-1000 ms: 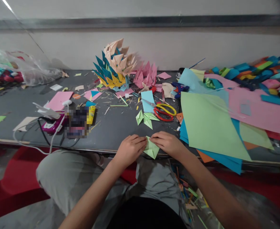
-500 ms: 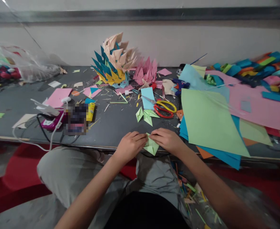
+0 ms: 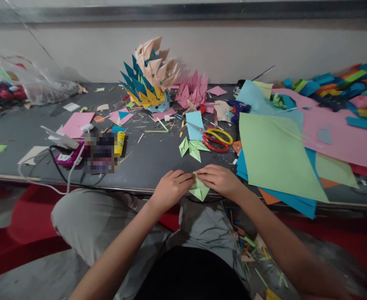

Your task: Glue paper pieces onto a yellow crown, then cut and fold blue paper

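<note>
A light green piece of folded paper (image 3: pixel 200 191) lies at the table's front edge, creased to a point towards me. My left hand (image 3: pixel 173 185) grips its left side, fingers closed and pressed together. From the other side my right hand (image 3: pixel 218 180) pinches the upper right part; the fingertips of both hands nearly meet and cover the paper's top. Just beyond my hands rest several finished-looking green folded pieces (image 3: pixel 193 148). Behind these lie scissors (image 3: pixel 217 138) with one yellow and one red handle, their blades over a light blue paper sheet (image 3: pixel 195 123).
Pointed paper models stand at the back: a blue, yellow and peach one (image 3: pixel 152 79) and a pink one (image 3: pixel 192 89). Green sheets (image 3: pixel 277 154) overhang the right front edge. At left are a purple power strip (image 3: pixel 71 155) with cables and a yellow tube (image 3: pixel 119 143). Scraps litter the table (image 3: pixel 146 156).
The view has shifted slightly, so the table things sit a little higher in the picture. Both hands keep their hold on the green paper, with hardly any movement.
</note>
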